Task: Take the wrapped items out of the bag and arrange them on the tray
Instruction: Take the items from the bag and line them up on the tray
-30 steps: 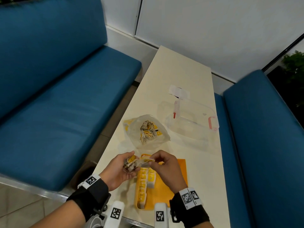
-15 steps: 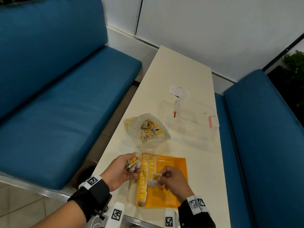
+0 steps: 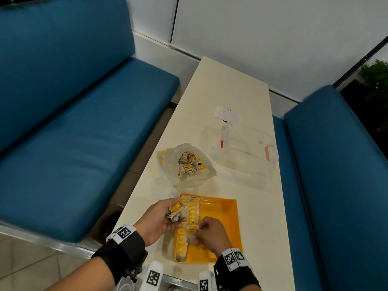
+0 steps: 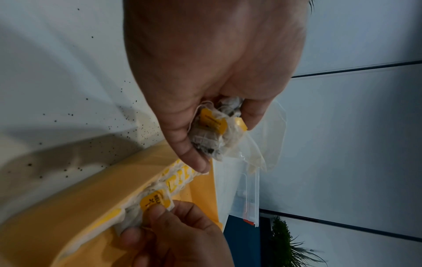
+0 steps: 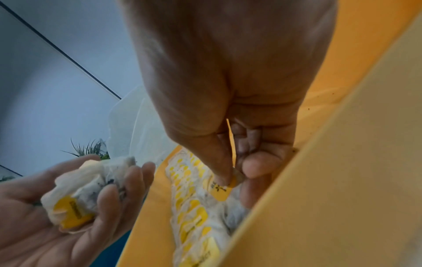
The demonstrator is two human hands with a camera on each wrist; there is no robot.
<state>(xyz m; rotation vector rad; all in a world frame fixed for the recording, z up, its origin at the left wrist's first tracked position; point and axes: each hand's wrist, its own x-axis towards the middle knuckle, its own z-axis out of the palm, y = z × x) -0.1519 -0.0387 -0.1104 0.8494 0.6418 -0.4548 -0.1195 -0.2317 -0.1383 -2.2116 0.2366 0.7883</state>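
Observation:
An orange tray [image 3: 222, 215] lies at the table's near end with rows of white tea bags with yellow tags [image 3: 192, 211] along its left side. My left hand [image 3: 165, 215] cups a bunch of tea bags [image 3: 176, 213] [image 4: 212, 130] [image 5: 75, 195] just left of the tray. My right hand [image 3: 201, 234] pinches one tea bag [image 3: 192, 233] [image 5: 221, 189] [image 4: 153, 204] low in the tray, at the near end of the second row. The clear plastic bag [image 3: 186, 164] with more tea bags lies open beyond the tray.
A clear lidded container with red clips [image 3: 245, 148] stands right of the bag, a small white packet [image 3: 226, 113] behind it. Blue bench seats [image 3: 84, 133] flank the narrow cream table [image 3: 231, 85]. Dark crumbs speckle the table by the tray [image 4: 102, 126].
My right hand took one tea bag from the bunch in my left hand, carried it down into the tray and now holds it at the second row's near end. The left hand stayed put.

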